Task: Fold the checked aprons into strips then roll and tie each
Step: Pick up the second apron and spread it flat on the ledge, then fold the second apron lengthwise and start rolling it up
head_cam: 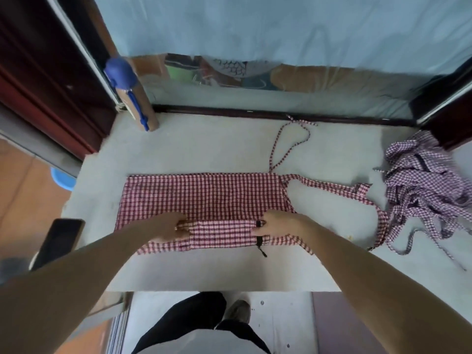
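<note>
Both hands (222, 227) apparently pinching red apron's (204, 195) near fold

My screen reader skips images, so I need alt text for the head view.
Both hands, left hand and right hand, fold the near edge of a red checked apron spread flat on a grey table. A heap of purple checked aprons lies at the right, a phone at the left edge.

A pale grey tabletop (178, 149) fills the middle, its far edge met by a dark wooden rail (255, 114). Beyond, at twelve o'clock, a light blue sheet (281, 29) hangs over clear plastic film (255, 95). Dark red-brown wooden frames stand at ten o'clock (38, 72) and two o'clock (449, 108). Orange-brown floor tiles (20, 195) lie at nine o'clock. The light is soft and even.
</note>
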The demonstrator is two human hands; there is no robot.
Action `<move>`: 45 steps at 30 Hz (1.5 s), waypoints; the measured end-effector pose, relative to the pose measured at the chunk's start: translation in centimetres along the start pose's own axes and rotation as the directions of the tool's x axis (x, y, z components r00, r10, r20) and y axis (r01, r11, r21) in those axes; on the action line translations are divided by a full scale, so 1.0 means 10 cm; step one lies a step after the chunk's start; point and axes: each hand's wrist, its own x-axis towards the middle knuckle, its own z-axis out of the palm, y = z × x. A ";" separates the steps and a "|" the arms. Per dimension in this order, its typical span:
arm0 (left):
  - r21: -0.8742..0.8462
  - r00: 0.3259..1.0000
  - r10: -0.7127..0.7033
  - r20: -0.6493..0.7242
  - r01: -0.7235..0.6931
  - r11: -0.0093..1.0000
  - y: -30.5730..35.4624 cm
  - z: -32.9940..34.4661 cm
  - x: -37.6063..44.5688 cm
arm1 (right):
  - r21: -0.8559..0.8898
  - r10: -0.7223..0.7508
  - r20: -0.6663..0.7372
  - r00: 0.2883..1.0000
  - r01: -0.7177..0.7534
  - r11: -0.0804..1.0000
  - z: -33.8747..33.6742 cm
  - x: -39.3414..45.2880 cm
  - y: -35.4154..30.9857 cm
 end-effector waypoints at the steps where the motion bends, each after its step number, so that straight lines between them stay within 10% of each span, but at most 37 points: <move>1: 0.031 1.000 -0.011 0.021 0.011 0.999 -0.05 -0.13 0.04 | -0.029 0.012 0.007 1.000 -0.012 1.000 -0.12 0.01 -0.03; 16: 0.079 0.988 -0.120 -0.093 0.128 0.989 -0.75 -1.09 0.92 | -0.109 0.144 -0.200 0.969 -0.169 0.980 -1.29 0.99 -0.07; 30: 0.006 0.950 -0.241 -0.198 0.247 0.969 -0.81 -1.26 1.22 | -0.142 0.277 -0.074 0.958 -0.285 0.948 -1.51 1.53 -0.04; 38: -0.106 0.785 -0.444 -0.432 0.445 0.889 -0.79 -1.00 1.19 | -0.041 0.323 -0.296 0.899 -0.350 0.936 -1.32 1.54 -0.06; 45: -0.041 0.677 -0.278 -0.681 0.344 0.938 -0.42 -0.71 0.95 | 0.213 0.467 -0.411 0.783 -0.415 0.884 -1.30 1.48 0.05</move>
